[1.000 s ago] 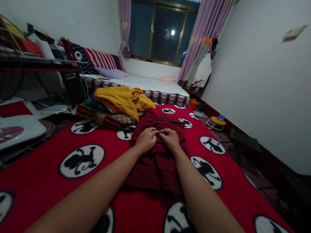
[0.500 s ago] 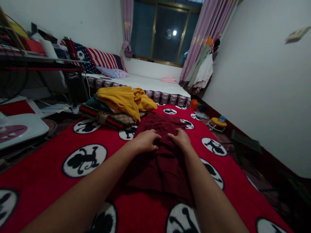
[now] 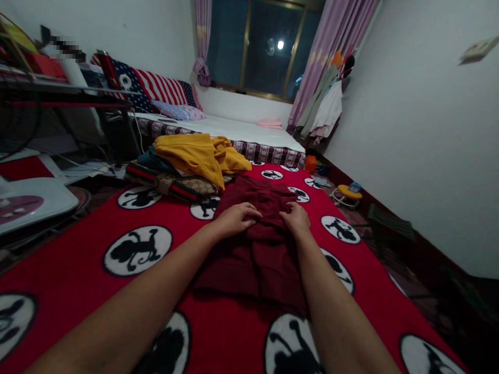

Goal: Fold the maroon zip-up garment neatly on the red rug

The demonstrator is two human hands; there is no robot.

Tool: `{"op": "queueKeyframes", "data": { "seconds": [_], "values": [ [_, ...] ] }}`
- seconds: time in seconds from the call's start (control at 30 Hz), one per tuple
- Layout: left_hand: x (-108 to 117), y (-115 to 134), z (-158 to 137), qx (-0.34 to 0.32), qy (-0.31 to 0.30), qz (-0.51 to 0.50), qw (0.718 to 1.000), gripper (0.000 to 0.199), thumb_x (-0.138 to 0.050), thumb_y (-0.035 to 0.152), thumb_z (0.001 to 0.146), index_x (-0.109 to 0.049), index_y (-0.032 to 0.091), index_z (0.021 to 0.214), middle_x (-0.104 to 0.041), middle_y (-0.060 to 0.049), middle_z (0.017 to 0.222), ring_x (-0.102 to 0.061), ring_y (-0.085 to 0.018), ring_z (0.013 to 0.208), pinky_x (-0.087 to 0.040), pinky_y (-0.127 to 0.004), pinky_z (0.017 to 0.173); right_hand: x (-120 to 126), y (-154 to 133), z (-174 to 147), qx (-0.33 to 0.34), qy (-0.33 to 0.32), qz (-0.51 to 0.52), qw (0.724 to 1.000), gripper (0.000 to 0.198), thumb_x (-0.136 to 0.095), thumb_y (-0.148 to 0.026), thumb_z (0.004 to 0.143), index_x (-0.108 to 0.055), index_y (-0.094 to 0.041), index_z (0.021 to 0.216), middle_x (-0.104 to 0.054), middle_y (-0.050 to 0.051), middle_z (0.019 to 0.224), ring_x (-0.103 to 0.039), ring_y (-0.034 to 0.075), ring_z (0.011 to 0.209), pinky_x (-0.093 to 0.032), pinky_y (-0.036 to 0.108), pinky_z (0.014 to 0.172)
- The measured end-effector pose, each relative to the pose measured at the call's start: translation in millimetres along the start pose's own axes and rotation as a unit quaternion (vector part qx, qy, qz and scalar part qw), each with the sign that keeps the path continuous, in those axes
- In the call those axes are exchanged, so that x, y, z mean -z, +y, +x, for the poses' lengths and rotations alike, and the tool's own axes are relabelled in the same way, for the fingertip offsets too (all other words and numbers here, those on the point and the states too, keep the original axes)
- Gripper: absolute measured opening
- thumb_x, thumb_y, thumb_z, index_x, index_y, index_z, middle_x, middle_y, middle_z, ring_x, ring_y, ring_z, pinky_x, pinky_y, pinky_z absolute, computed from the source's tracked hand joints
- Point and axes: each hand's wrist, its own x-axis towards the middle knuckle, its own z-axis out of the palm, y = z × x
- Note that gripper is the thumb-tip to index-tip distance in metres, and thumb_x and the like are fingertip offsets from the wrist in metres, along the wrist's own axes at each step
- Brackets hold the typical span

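A dark red garment lies spread on the red blanket, its hem toward me and its far part rumpled. My left hand is on the garment's left side, its fingers curled and closing on a fold of the cloth. Opposite it, my right hand pinches the cloth on the right side between thumb and fingers. A raised crease runs across the fabric between the two hands. The fingertips are partly sunk in the folds. What kind of garment it is, I cannot tell.
Beyond my left hand, yellow clothing is heaped on a brown patterned item with green-red stripes. A white-topped bed stands under the window. Left are a cluttered desk and a white chair; right, a small yellow stool.
My fingers have drawn closer together on the dark red cloth. My right hand has shifted slightly right, and the crease between the hands is more gathered. The view has tilted slightly.
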Motion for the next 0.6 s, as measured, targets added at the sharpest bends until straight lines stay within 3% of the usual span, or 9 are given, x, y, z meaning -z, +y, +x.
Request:
{"op": "queueKeyframes", "data": {
  "seconds": [0.07, 0.17, 0.23, 0.3, 0.4, 0.5, 0.6],
  "values": [
    [4, 4, -3, -0.007, 0.013, -0.013, 1.0, 0.03, -0.058, 0.01, 0.081, -0.073, 0.021, 0.104, -0.066, -0.006, 0.115, -0.061, -0.018, 0.108, -0.046, -0.03, 0.099, 4, -4, -4, 0.012, 0.024, -0.022, 0.999, 0.046, -0.065, -0.027, 0.075, -0.063, -0.02, 0.121, -0.061, 0.014, 0.122, -0.059, 0.028, 0.112, -0.047, 0.037, 0.089],
    [14, 24, -17, -0.053, 0.014, 0.006, 0.998, 0.041, -0.054, 0.001, 0.075, -0.073, 0.024, 0.103, -0.063, -0.005, 0.12, -0.057, -0.02, 0.114, -0.044, -0.033, 0.101, 21, -9, -19, 0.081, 0.044, -0.015, 0.996, 0.036, -0.063, -0.026, 0.077, -0.066, -0.019, 0.112, -0.061, 0.012, 0.118, -0.059, 0.025, 0.108, -0.046, 0.033, 0.088],
    [18, 39, -31, -0.107, -0.03, 0.019, 0.994, 0.044, -0.056, 0.001, 0.073, -0.072, 0.027, 0.104, -0.061, -0.003, 0.123, -0.054, -0.021, 0.117, -0.041, -0.036, 0.103, 37, -10, -38, 0.139, -0.012, 0.015, 0.99, 0.022, -0.059, -0.027, 0.081, -0.069, -0.019, 0.099, -0.067, 0.007, 0.102, -0.062, 0.019, 0.093, -0.046, 0.028, 0.08],
    [19, 50, -47, -0.143, -0.083, 0.028, 0.986, 0.039, -0.058, 0.004, 0.073, -0.071, 0.027, 0.102, -0.06, -0.003, 0.124, -0.052, -0.022, 0.118, -0.039, -0.038, 0.105, 53, -9, -64, 0.184, -0.117, 0.025, 0.976, 0.018, -0.057, -0.034, 0.084, -0.069, -0.021, 0.087, -0.069, 0.003, 0.084, -0.062, 0.016, 0.077, -0.042, 0.026, 0.067],
    [13, 56, -65, -0.147, -0.12, 0.03, 0.981, 0.033, -0.055, 0.002, 0.071, -0.067, 0.021, 0.094, -0.063, -0.005, 0.116, -0.051, -0.023, 0.117, -0.039, -0.037, 0.104, 72, -6, -105, 0.247, -0.251, -0.041, 0.935, 0.017, -0.061, -0.037, 0.082, -0.069, -0.022, 0.08, -0.068, 0.001, 0.078, -0.059, 0.015, 0.068, -0.033, 0.025, 0.057],
    [9, 59, -73, -0.123, -0.132, 0.008, 0.984, 0.032, -0.052, -0.001, 0.064, -0.061, 0.018, 0.087, -0.065, -0.005, 0.104, -0.055, -0.02, 0.106, -0.044, -0.03, 0.095, 83, -6, -127, 0.299, -0.287, -0.101, 0.904, 0.009, -0.067, -0.032, 0.077, -0.069, -0.023, 0.079, -0.068, 0.001, 0.083, -0.057, 0.014, 0.067, -0.03, 0.025, 0.057],
    [12, 65, -75, -0.11, -0.151, -0.004, 0.982, 0.028, -0.055, 0.001, 0.061, -0.059, 0.018, 0.083, -0.064, -0.004, 0.098, -0.057, -0.018, 0.096, -0.047, -0.026, 0.085, 85, -6, -125, 0.288, -0.271, -0.098, 0.913, 0.013, -0.062, -0.033, 0.082, -0.069, -0.023, 0.078, -0.068, 0.001, 0.078, -0.059, 0.015, 0.068, -0.033, 0.025, 0.058]
  ]
}}
